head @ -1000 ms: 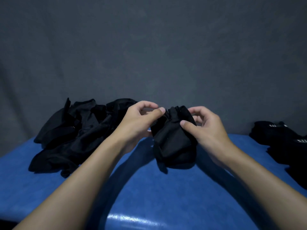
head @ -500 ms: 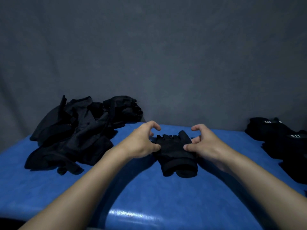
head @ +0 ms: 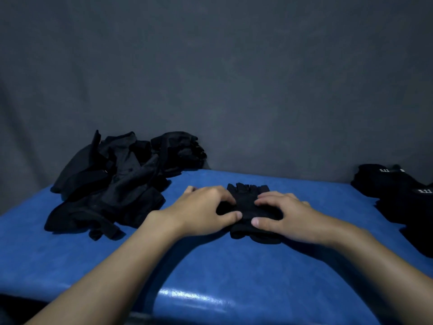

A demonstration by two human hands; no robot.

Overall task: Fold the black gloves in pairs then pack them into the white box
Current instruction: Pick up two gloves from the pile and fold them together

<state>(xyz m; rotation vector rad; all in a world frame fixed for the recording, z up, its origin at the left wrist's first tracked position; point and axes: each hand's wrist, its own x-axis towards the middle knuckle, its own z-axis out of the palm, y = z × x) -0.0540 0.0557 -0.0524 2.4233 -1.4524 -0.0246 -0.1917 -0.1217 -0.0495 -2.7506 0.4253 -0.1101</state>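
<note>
Head view, nearest first: your two bare forearms come in from the bottom corners and converge toward the middle of the blue surface (head: pixel 210 266), whose near edge carries a streak of glare (head: pixel 194 299).

Past that, at the centre of the surface, lies the pair of black gloves (head: pixel 248 193) you are working on. It lies flat on the blue, its short open fingertips pointing to the far side and its near end sticking out below your thumbs.

Your left hand (head: pixel 201 209) rests on the left side of the pair, fingers lightly arched with the tips down on the fabric and the thumb laid along the near part. Your right hand (head: pixel 288 216) mirrors it on the right side, fingers a little spread and the thumb pointing left. The two thumb tips are close together but apart. Both hands press down on the pair rather than curling round it.

Farther back on the left sits a loose pile of black gloves (head: pixel 112 184) — crumpled, overlapping, reaching the far edge of the surface. Well apart, at the right edge, a second group of black gloves (head: pixel 398 195) lies flatter, with small white "5.11" marks showing on two of them.

Behind everything hangs a plain grey backdrop (head: pixel 234 90).
</note>
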